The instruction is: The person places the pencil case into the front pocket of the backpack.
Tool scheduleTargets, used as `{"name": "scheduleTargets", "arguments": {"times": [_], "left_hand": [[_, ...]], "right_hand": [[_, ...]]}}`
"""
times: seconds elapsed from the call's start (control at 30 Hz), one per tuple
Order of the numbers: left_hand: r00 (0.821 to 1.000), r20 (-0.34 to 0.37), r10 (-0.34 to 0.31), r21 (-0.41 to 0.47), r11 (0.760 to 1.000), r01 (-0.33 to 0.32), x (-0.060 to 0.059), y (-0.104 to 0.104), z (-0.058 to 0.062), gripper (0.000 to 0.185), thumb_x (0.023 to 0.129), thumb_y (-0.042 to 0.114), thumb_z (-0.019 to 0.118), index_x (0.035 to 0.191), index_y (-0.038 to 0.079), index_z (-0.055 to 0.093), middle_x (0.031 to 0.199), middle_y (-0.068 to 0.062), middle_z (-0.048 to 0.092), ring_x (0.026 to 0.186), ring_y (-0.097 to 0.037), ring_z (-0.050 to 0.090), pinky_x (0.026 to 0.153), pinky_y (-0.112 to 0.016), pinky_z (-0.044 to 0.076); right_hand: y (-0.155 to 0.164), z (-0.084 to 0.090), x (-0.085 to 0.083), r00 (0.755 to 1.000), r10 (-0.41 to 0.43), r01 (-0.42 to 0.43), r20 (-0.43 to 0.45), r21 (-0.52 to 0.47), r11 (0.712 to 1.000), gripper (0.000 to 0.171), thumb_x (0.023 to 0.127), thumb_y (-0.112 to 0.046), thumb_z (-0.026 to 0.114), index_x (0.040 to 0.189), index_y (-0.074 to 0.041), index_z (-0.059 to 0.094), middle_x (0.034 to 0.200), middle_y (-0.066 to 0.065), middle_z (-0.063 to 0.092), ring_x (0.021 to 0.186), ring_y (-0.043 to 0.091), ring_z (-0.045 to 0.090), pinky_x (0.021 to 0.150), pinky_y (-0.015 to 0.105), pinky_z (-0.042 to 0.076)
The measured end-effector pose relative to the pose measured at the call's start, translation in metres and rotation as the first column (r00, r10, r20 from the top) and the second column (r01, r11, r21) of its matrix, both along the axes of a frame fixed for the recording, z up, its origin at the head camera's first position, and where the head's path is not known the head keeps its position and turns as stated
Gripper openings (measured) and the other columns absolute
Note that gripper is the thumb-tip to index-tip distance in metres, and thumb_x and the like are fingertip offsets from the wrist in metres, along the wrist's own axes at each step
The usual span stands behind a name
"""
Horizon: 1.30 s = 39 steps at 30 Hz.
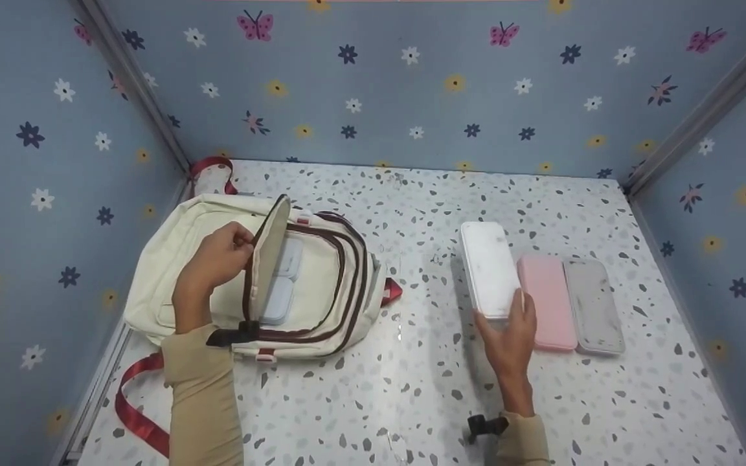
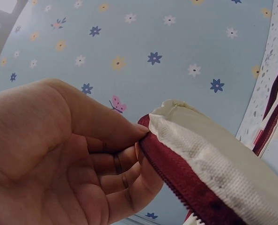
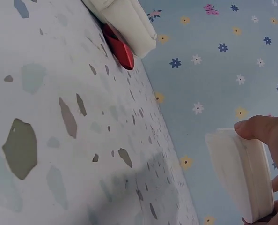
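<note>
Our left hand [image 1: 217,259] pinched the backpack [image 1: 172,259] flap [image 1: 268,252] open while our right hand [image 1: 509,336] gripped the white case [image 1: 489,268]; next, we judged, came lifting it inside.

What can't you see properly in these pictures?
- Head view: boxes in the backpack partly hidden by its flap.
- Left wrist view: left hand fills the frame; bag's inside unseen.
- Right wrist view: white box cut off by edge; right hand mostly out of frame.
</note>
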<state>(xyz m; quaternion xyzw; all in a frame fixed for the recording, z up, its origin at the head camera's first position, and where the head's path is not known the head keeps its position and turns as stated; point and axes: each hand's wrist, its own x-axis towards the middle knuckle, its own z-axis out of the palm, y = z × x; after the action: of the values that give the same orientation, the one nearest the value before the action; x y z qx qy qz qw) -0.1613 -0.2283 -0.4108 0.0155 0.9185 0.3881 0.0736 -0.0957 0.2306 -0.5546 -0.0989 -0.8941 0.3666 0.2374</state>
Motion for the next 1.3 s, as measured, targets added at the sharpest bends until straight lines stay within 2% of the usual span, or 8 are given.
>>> {"name": "scheduleTargets", "arguments": {"times": [0.23,0.5,0.8,1.0,1.3], "left_hand": [[1.000,0.020,-0.016,0.020,1.000,0.016,-0.001,0.001,-0.001,0.026,0.097,0.009,0.038,0.115,-0.007,0.049,0.101,-0.018,0.054,0.084,-0.025,0.053,0.074,-0.034,0.041],[1.000,0.017,-0.012,-0.001,1.000,0.012,-0.001,-0.001,-0.001,0.025,0.097,0.009,0.039,0.114,-0.006,0.049,0.100,-0.018,0.054,0.087,-0.027,0.052,0.075,-0.036,0.040],[1.000,0.009,-0.011,-0.005,1.000,0.011,0.000,0.000,0.001,0.026,0.096,0.009,0.039,0.114,-0.006,0.050,0.100,-0.018,0.054,0.087,-0.028,0.052,0.077,-0.037,0.040],[1.000,-0.011,-0.012,-0.010,1.000,0.012,0.000,0.001,0.002,0.024,0.096,0.008,0.041,0.113,-0.007,0.051,0.100,-0.019,0.055,0.087,-0.028,0.052,0.076,-0.037,0.040],[1.000,0.006,-0.005,0.004,1.000,0.005,0.001,0.002,0.003,0.024,0.097,0.008,0.042,0.114,-0.007,0.050,0.103,-0.020,0.055,0.092,-0.030,0.053,0.078,-0.040,0.041]], "right_hand": [[-0.004,0.011,-0.002,0.999,0.028,-0.028,-0.039,-0.012,1.000,0.088,0.072,-0.021,0.081,0.142,0.007,0.036,0.142,0.027,0.037,0.130,0.041,0.038,0.106,0.054,0.033],[-0.012,0.022,-0.004,0.997,0.059,-0.060,-0.040,-0.009,0.998,0.089,0.072,-0.022,0.083,0.143,0.005,0.036,0.146,0.026,0.033,0.134,0.041,0.034,0.109,0.051,0.031],[-0.022,0.029,-0.013,0.979,0.159,-0.156,-0.126,0.033,0.987,0.090,0.069,-0.018,0.085,0.141,0.007,0.038,0.139,0.025,0.041,0.127,0.037,0.042,0.106,0.047,0.035],[-0.032,0.034,-0.016,0.966,0.227,-0.222,-0.123,0.049,0.974,0.091,0.069,-0.022,0.084,0.143,0.005,0.037,0.143,0.025,0.038,0.130,0.037,0.040,0.107,0.049,0.034],[-0.048,0.041,-0.022,0.944,0.321,-0.316,-0.078,0.064,0.946,0.091,0.070,-0.022,0.084,0.145,0.000,0.036,0.148,0.021,0.034,0.133,0.035,0.037,0.107,0.047,0.035]]}}
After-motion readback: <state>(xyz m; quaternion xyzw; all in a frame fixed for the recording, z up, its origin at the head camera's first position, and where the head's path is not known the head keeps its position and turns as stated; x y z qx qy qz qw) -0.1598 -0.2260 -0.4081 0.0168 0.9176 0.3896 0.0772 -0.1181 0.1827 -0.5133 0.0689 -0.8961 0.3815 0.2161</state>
